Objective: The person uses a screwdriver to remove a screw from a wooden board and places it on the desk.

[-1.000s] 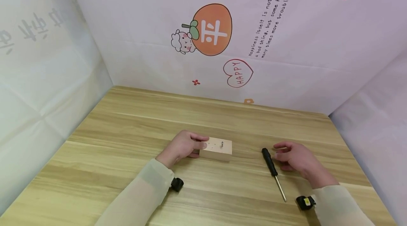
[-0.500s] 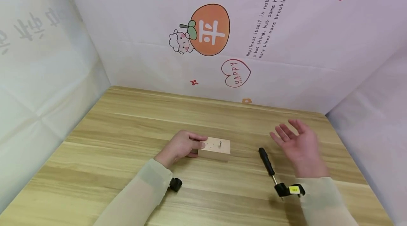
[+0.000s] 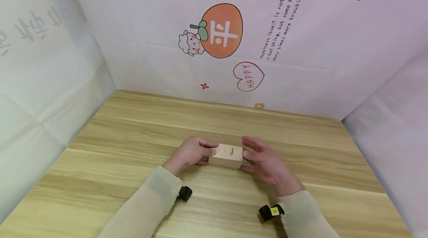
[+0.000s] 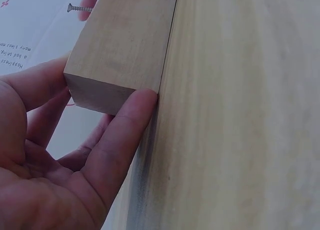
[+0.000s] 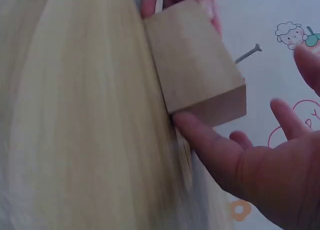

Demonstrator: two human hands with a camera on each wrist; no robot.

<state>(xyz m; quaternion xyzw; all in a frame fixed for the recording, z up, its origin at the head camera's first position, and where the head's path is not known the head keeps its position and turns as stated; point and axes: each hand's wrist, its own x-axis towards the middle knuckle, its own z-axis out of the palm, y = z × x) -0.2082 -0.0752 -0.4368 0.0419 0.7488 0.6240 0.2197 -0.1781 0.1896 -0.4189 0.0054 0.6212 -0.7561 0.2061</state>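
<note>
A pale wooden block (image 3: 226, 162) lies on the table, small holes dotting its top. From its right half a screw (image 3: 232, 151) stands up, its head well above the wood. My left hand (image 3: 190, 155) grips the block's left end, fingers around both sides and one on top. My right hand (image 3: 267, 163) is at the opposite end, fingers spread around it. In the right wrist view one fingertip (image 5: 184, 121) meets the block's lower corner, while other fingers stand off. The screwdriver is out of sight, with my right hand and forearm over where it lay.
The wood-grain table (image 3: 150, 119) runs back to a printed white cloth (image 3: 150, 70). More cloth hangs along the left side (image 3: 43, 81) and the right side (image 3: 394, 100).
My right hand lifted beside the screwdriver, palm showing, then swung left to the block's right end. The left hand and the block have stayed in place.
</note>
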